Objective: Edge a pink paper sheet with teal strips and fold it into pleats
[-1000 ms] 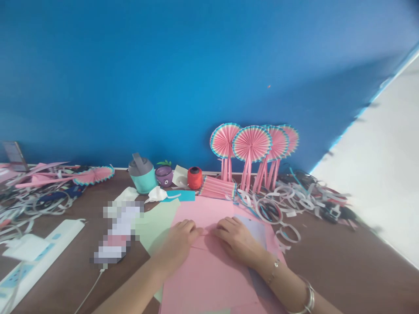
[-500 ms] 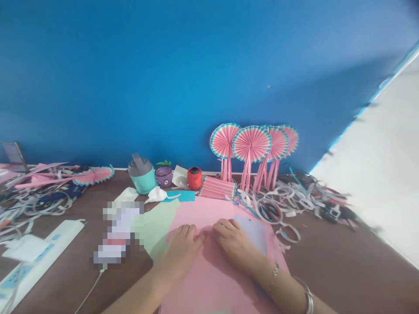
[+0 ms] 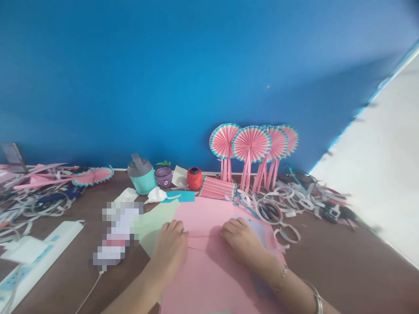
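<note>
My left hand (image 3: 170,244) is closed at the left end of a narrow fold in the pink paper (image 3: 204,270). A small blue edge shows at its fingertips. The curled fingers of my right hand (image 3: 240,240) grip the fold's other end. Between the hands the fold runs across the sheet, its upper edge near a crease line. Under the hands lie more sheets: a pale green sheet (image 3: 160,218) to the left and a lavender sheet (image 3: 258,226) to the right. The thumbs are mostly hidden.
Several round pink pleated fans (image 3: 251,143) lean on the blue wall. A pleated pink paper (image 3: 218,188), red spool (image 3: 194,179), purple pot (image 3: 163,176) and teal cup (image 3: 142,176) stand behind. Paper strips (image 3: 294,196) heap at right; a power strip (image 3: 42,261) lies left.
My hands have moved apart, the left one outward to the left and the right one slightly right. More of the folded pink paper now shows between them.
</note>
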The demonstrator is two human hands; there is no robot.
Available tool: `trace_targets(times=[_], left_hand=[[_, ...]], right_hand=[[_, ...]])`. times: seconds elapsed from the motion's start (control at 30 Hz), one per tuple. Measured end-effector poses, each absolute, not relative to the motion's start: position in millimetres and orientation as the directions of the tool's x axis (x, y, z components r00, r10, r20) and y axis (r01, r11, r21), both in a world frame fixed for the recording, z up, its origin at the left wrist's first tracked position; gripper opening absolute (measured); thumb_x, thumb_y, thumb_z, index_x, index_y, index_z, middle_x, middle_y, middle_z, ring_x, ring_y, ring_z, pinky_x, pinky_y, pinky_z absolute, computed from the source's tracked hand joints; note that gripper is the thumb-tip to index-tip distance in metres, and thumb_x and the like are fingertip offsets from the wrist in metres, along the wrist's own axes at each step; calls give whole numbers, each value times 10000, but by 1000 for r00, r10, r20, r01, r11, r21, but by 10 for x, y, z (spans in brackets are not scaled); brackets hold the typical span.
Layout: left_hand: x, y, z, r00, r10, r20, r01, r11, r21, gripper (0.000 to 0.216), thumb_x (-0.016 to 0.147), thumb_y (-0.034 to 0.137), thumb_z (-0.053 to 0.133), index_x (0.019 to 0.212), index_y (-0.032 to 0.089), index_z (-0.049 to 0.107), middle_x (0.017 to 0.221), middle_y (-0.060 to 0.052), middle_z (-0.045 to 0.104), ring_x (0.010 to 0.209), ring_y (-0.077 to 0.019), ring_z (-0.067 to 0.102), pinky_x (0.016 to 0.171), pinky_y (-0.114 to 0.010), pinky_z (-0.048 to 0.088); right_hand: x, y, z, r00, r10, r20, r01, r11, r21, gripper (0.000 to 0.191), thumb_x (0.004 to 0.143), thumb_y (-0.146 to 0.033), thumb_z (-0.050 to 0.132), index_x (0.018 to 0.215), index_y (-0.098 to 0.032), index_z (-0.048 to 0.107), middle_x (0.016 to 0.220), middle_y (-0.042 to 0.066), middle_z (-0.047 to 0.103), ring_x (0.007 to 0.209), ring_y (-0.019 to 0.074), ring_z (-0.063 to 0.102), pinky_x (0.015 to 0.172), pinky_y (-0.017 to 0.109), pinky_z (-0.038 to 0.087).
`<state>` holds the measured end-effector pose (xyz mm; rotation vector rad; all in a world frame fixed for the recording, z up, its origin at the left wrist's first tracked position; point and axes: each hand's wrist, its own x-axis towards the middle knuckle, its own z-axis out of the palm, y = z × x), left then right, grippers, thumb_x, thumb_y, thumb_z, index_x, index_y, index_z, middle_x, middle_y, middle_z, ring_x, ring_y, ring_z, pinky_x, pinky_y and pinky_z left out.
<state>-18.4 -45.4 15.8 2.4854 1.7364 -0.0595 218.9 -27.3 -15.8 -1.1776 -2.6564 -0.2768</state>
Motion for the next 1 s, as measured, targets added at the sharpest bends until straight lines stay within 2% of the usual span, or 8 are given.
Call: trace_targets(times=[0.07, 0.17, 0.27, 0.4, 0.5, 0.6, 0.8, 1.0], left_hand=[[-230, -427, 131, 317, 948, 8, 939, -315, 137, 374, 813, -30, 386, 799, 169, 703, 929, -109, 651, 952, -271, 588, 814, -414, 453], [-296, -387, 60, 213, 910, 356, 897, -327, 298, 337, 802, -2, 392, 909, 176, 657, 1000, -100, 629, 971, -251, 573, 828, -390, 457], [-310, -373, 7, 125, 817, 562, 804, -416, 426, 287, 759, 21, 393, 874, 180, 603, 888, -78, 614, 903, -232, 571, 818, -371, 457], [-201, -429, 4, 255, 893, 371, 593, -447, 669, 191, 837, 153, 434, 826, 192, 620, 784, -37, 653, 739, -178, 603, 699, -290, 474], [-81, -482, 19, 284, 947, 147, 451, -268, 852, 253, 900, 339, 482, 824, 174, 658, 766, -37, 689, 683, -161, 616, 622, -248, 470], [3, -505, 4, 221, 971, 91, 375, -171, 911, 317, 882, 429, 542, 798, 164, 695, 733, -35, 700, 714, -176, 631, 650, -247, 475], [-11, -501, -27, 152, 964, 218, 493, -265, 829, 360, 957, 379, 454, 763, 167, 671, 702, -28, 660, 673, -159, 608, 631, -250, 458], [-151, -460, -12, 283, 765, 579, 759, -548, 353, 328, 969, 150, 357, 1168, 161, 617, 917, -76, 604, 878, -210, 557, 788, -347, 455]], right_hand=[[2204, -260, -183, -653, 689, 316, 735, 677, 43, 177, 814, -41, 572, 741, -186, 642, 746, 37, 653, 707, 183, 544, 677, 340, 343], [2218, -235, -212, -586, 697, 414, 735, 672, -90, 190, 829, -48, 542, 790, -195, 657, 773, 29, 680, 732, 177, 592, 681, 317, 395], [2213, -215, -208, -443, 692, 570, 715, 656, -241, 218, 861, -58, 487, 827, -197, 653, 784, 35, 697, 741, 161, 628, 679, 288, 453], [2176, -246, -155, -324, 616, 718, 648, 697, -306, 199, 913, -105, 468, 892, -208, 638, 822, 50, 705, 774, 163, 649, 725, 293, 513], [2146, -314, -106, -406, 536, 740, 604, 765, -224, 193, 937, -116, 468, 993, -199, 633, 889, 68, 711, 815, 171, 651, 743, 309, 523], [2102, -382, -53, -554, 463, 692, 565, 820, -97, 221, 954, -111, 454, 1087, -167, 620, 966, 100, 705, 825, 177, 636, 720, 312, 515], [2029, -451, 8, -722, 380, 578, 490, 871, 40, 301, 962, -62, 392, 1164, -138, 601, 1005, 111, 691, 812, 162, 612, 693, 297, 485], [2119, -522, -34, -575, 309, 758, 579, 808, 110, 312, 922, -102, 489, 1193, -179, 622, 983, 89, 678, 1001, 201, 581, 867, 343, 467]])
